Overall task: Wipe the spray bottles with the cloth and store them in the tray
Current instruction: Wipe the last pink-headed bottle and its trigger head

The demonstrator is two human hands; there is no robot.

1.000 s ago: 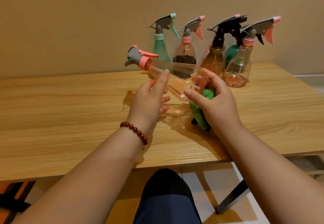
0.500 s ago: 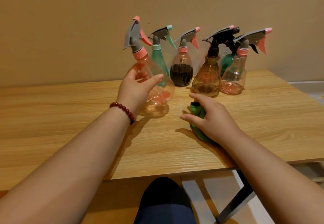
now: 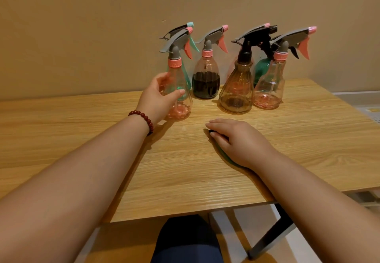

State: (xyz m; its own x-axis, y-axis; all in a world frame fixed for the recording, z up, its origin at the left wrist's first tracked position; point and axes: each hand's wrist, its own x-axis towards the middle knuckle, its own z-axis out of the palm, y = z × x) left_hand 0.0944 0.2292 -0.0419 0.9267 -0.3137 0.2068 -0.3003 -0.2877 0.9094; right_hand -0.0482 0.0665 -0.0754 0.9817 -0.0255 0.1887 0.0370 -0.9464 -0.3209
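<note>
Left hand (image 3: 160, 96) wraps a pink-collared spray bottle (image 3: 177, 90) standing on the table (image 3: 82, 135), 11 o'clock; right hand (image 3: 236, 139) lies flat on the green cloth (image 3: 227, 156), 4 o'clock. A steady, upright release would prevent toppling.

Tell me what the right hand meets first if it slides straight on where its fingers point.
Likely the base of the pink-capped bottle gripped by the left hand; only bare table lies between.

The pink-collared spray bottle (image 3: 178, 90), held sideways a second ago, is now stood upright on the table (image 3: 195, 180) by the left hand (image 3: 159, 99); the green cloth (image 3: 224, 156) is flattened under the lowered right hand (image 3: 236, 141).
</note>
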